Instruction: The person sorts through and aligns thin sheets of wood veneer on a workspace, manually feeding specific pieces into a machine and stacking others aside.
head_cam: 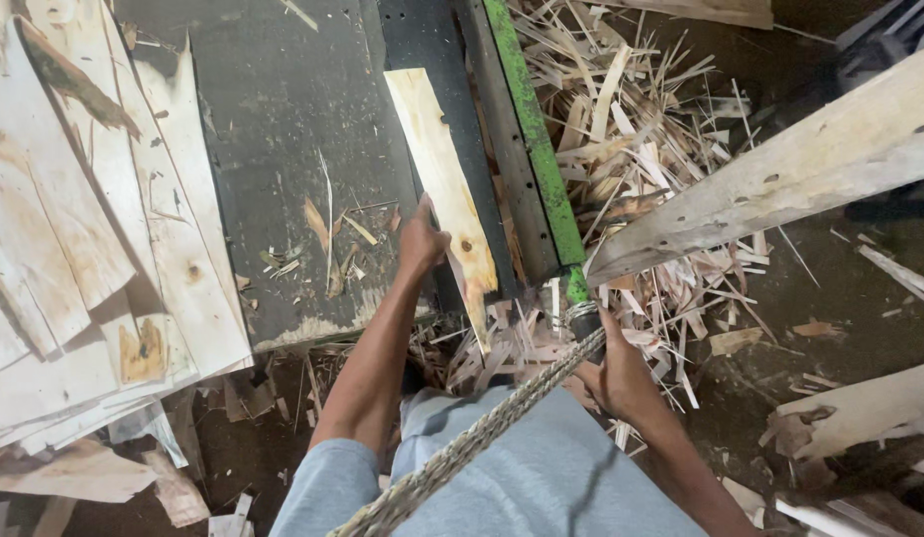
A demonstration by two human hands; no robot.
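Feeding a strip under the green blade

The left hand [420, 242] is pressing the wood strip [445, 189], long axis toward 11 o'clock; the right hand [611, 373] is gripping the lever handle [582, 320] at 3 o'clock.

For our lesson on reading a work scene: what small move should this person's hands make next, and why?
Probably pull the green lever down. The left hand presses the veneer strip flat beside it, the right hand has its grip on the lever's end, and offcuts are piled beyond.
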